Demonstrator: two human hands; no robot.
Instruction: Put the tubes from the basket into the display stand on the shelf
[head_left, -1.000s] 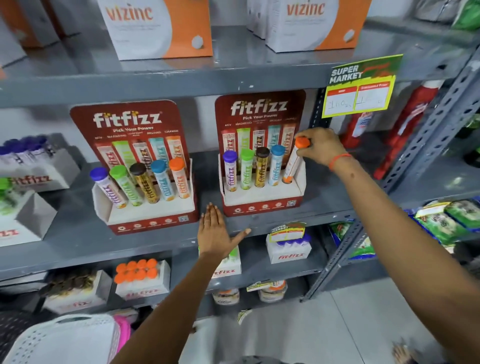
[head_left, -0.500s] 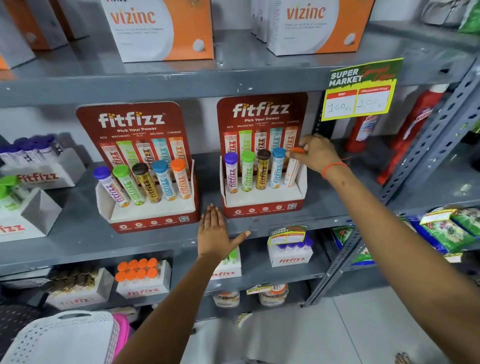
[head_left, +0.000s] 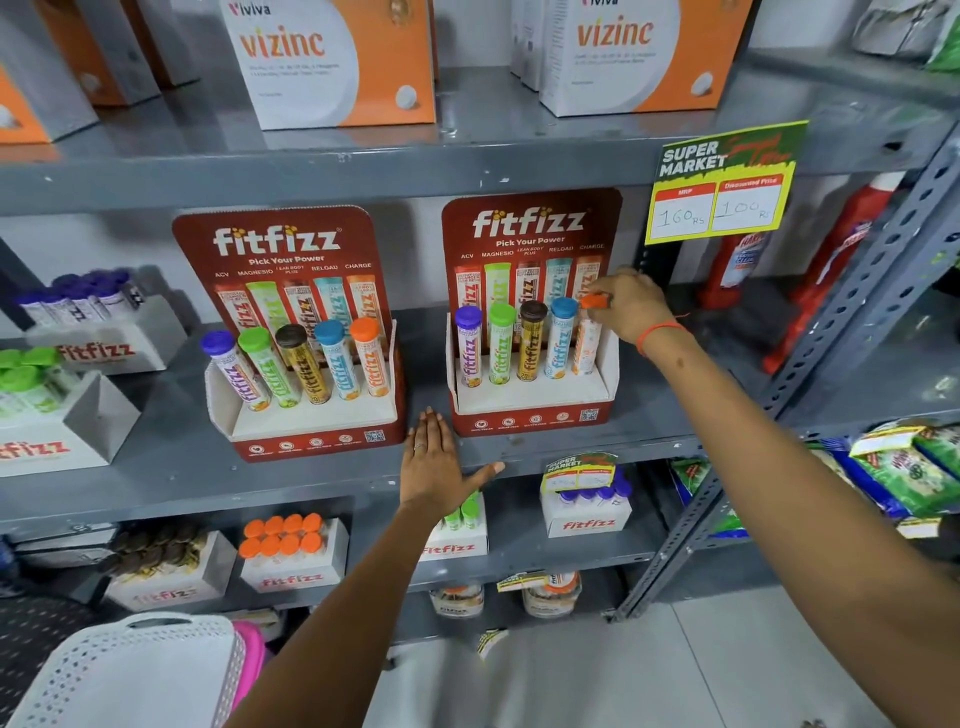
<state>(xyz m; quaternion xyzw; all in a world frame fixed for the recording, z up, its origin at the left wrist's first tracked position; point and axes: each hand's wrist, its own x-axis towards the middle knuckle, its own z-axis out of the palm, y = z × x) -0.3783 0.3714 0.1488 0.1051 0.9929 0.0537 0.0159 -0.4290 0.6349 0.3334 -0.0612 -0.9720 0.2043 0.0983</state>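
Observation:
Two red fitfizz display stands sit on the grey middle shelf. The right stand holds purple, green, brown and blue capped tubes, and an orange-capped tube stands upright in its rightmost slot. My right hand grips that tube's orange cap with the fingertips. My left hand lies flat and open on the shelf edge between the two stands. The left stand is full with several tilted tubes. The white perforated basket is at the bottom left; its inside is hidden.
A yellow-green price tag hangs from the upper shelf just right of my right hand. White fitfizz boxes fill the lower shelf, more stand at far left. Red bottles stand behind the slotted upright. Vizinc boxes sit above.
My right hand lowered the orange-capped tube from a tilt into the rightmost slot of the right stand, where it stands upright. My left hand stayed on the shelf edge.

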